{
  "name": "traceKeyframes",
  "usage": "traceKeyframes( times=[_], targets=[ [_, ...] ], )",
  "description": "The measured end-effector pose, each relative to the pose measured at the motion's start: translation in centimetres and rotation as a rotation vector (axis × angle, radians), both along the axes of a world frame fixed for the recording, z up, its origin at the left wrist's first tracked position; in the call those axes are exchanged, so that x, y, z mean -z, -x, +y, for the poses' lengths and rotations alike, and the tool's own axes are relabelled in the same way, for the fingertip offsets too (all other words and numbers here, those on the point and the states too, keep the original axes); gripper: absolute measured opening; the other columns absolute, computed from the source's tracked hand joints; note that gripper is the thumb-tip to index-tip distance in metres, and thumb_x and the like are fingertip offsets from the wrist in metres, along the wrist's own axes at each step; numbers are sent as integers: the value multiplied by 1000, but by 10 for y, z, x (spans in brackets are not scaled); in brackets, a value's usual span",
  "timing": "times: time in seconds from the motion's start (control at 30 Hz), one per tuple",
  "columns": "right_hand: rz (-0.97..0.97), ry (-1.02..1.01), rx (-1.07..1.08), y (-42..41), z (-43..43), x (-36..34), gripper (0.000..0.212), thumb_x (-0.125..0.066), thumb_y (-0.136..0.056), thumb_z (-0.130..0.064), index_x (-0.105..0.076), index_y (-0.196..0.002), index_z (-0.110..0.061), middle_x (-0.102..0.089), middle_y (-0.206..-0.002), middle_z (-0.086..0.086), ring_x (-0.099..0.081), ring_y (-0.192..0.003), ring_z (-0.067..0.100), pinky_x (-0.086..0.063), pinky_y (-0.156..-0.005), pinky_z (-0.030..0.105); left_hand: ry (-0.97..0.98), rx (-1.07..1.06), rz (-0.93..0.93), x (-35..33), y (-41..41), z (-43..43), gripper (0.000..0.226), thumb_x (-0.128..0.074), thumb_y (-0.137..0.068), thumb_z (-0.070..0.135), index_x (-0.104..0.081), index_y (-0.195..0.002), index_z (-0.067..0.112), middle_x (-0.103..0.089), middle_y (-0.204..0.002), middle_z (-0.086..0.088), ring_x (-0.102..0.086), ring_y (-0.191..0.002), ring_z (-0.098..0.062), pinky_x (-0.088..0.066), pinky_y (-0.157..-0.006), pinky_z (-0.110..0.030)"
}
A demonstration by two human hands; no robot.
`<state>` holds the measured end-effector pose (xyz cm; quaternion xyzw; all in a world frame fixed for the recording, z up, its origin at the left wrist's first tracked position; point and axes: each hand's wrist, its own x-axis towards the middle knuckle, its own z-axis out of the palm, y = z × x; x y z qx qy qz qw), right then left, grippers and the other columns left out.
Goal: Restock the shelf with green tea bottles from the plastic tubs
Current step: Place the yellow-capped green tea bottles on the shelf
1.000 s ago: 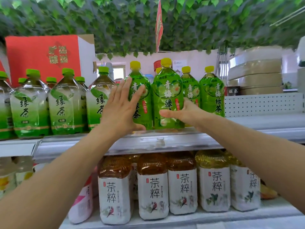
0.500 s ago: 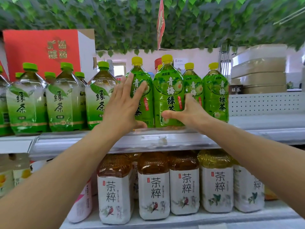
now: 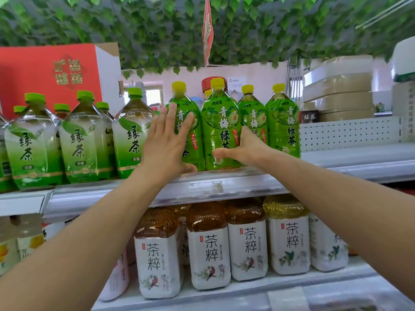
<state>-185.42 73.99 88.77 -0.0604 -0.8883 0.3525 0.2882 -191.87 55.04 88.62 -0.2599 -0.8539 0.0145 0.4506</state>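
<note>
Two bare hands work a row of yellow-capped green tea bottles on the upper shelf of a shop display. The right hand, reaching in from 4 o'clock, grips the centre green tea bottle low on its body: the thumb lies across the front of the label and the fingers wrap round the bottle's 3 o'clock side, out of sight behind it. That bottle stands upright at the shelf's front lip. The left hand, reaching in from 8 o'clock, lies flat against the neighbouring green tea bottle at the centre bottle's 9 o'clock, with the fingers straight and slightly apart over the label and the thumb down by the bottle's base at the lip. Two more yellow-capped bottles stand at the centre bottle's 3 o'clock. At 9 o'clock along the same shelf stand green-capped bottles with pale labels, and behind them, at 10 o'clock, is a red carton with gold characters. On the lower shelf, at 6 o'clock, amber tea bottles with white labels stand in a row. Artificial green leaves cover the ceiling at 12 o'clock, and a red pennant hangs through them. Stacked round containers sit at 2 o'clock, above a white perforated panel.
</note>
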Motion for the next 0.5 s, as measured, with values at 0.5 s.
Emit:
traceKeyframes(
  times=[0.5],
  targets=[
    [332, -665, 392, -120, 39, 90, 64, -52, -89, -53, -44, -142, -18, -56, -133, 7, -56, -117, 28, -44, -95, 45, -245, 597, -16, 108, -92, 54, 84, -62, -86, 50, -24, -156, 22, -48, -145, -4, -52, -126, -26, -50, -95, -45]
  ],
)
